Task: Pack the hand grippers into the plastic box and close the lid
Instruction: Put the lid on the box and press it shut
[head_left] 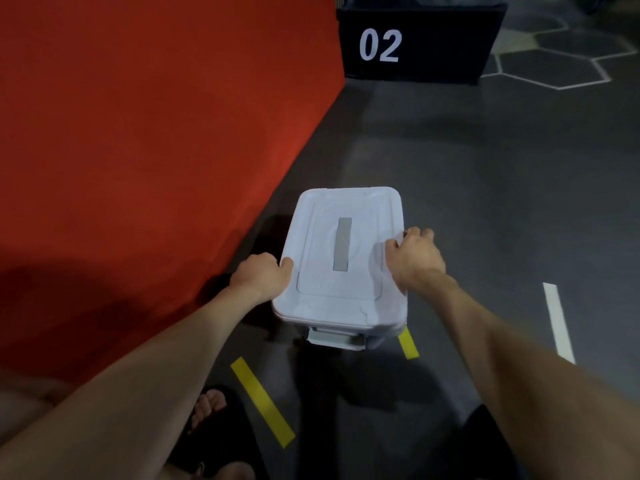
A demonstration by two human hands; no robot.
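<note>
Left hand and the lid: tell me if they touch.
Touching. The head view shows the left hand gripping the lid edge, thumb on top.

The scene is dim and evenly lit from overhead, with no hard glare. The pale white plastic box lid [341,258] is the brightest surface and looks slightly washed out, its moulded detail soft. Dark, diffuse shadows pool on the dark grey floor [485,188] beside and in front of the box and across the lower part of the red mat [138,133]. Wide-angle distortion bends straight edges toward the borders. Fine detail is smeared and soft throughout.
</note>
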